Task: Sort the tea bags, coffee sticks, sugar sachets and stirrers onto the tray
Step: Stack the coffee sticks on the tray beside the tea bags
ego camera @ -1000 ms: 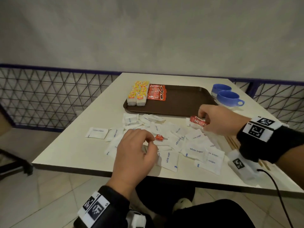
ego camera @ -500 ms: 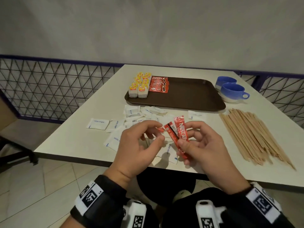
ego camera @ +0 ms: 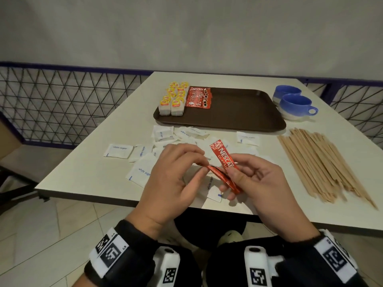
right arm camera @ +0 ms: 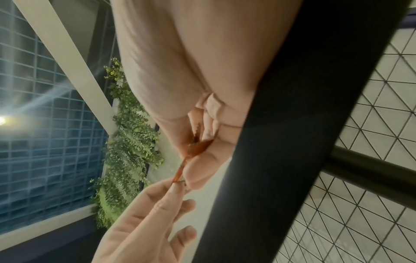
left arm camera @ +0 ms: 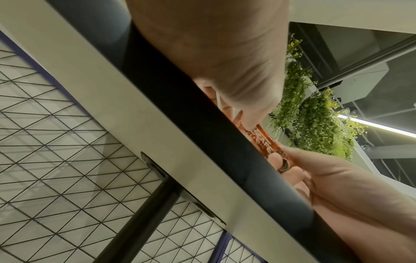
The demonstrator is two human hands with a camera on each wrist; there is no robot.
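Both hands meet above the sugar sachets near the table's front edge. My right hand [ego camera: 233, 181] grips two red coffee sticks: one [ego camera: 222, 156] points up and away, the other [ego camera: 220, 177] lies lower and nearly edge-on. My left hand [ego camera: 204, 165] pinches the far end of the lower stick. The brown tray [ego camera: 244, 114] holds yellow-tagged tea bags [ego camera: 173, 100] and a row of coffee sticks [ego camera: 199, 97] at its left end. White sugar sachets [ego camera: 118, 151] lie scattered in front of the tray. Wooden stirrers [ego camera: 319, 162] lie heaped on the right. In the left wrist view a held coffee stick [left arm camera: 265, 142] shows above the table edge.
Two blue cups [ego camera: 294, 104] stand right of the tray. The right two thirds of the tray is bare. A wire mesh fence [ego camera: 62, 104] runs behind and left of the table [ego camera: 93, 172]. Some sachets sit hidden under my hands.
My right hand came back from beside the tray with a coffee stick, and my left hand lifted off the sachets. Both hands now hold two sticks together near the front edge.
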